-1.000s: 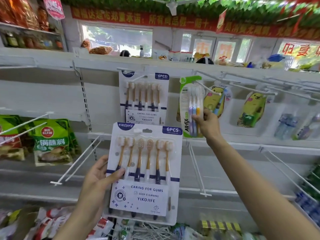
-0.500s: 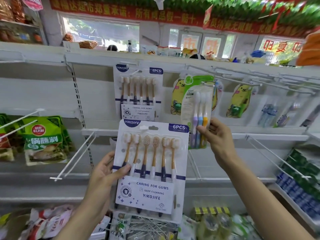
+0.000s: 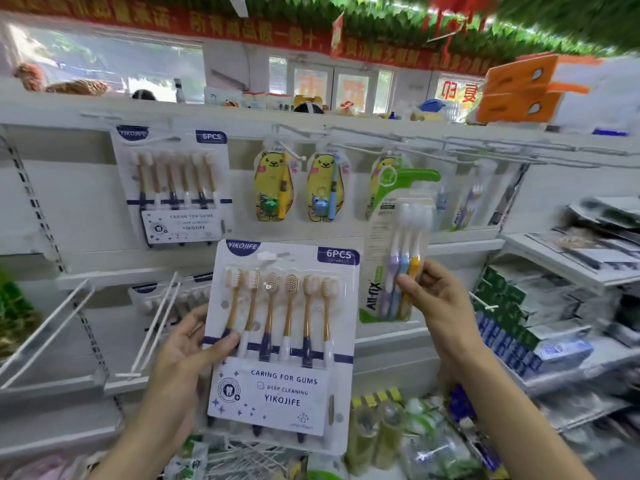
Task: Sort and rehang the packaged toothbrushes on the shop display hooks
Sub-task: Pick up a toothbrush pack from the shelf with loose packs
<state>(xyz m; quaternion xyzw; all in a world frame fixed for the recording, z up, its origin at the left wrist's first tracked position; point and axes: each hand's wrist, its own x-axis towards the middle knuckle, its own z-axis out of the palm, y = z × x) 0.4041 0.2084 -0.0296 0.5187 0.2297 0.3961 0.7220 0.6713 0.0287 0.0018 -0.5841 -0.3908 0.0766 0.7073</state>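
Observation:
My left hand (image 3: 180,355) grips the left edge of a white six-brush Yikojife pack (image 3: 282,341), held upright in front of the shelf. My right hand (image 3: 440,299) pinches a green-topped three-brush All-fix pack (image 3: 391,237) by its lower part, off any hook, in front of the display. A second Yikojife pack (image 3: 173,188) hangs on a hook at upper left. Two yellow bear-shaped kids' toothbrush packs (image 3: 273,188) (image 3: 323,188) hang to its right. More toothbrush packs (image 3: 464,206) hang behind the All-fix pack, blurred.
Bare white wire hooks (image 3: 381,133) stick out along the top rail. Long empty hooks (image 3: 156,327) jut from the lower left shelf. Boxed goods (image 3: 512,323) fill shelves on the right. A basket of mixed items (image 3: 398,438) lies below.
My right hand has carried the All-fix pack off the hook, down and to the right. The view has panned right. The six-brush pack stays in my left hand.

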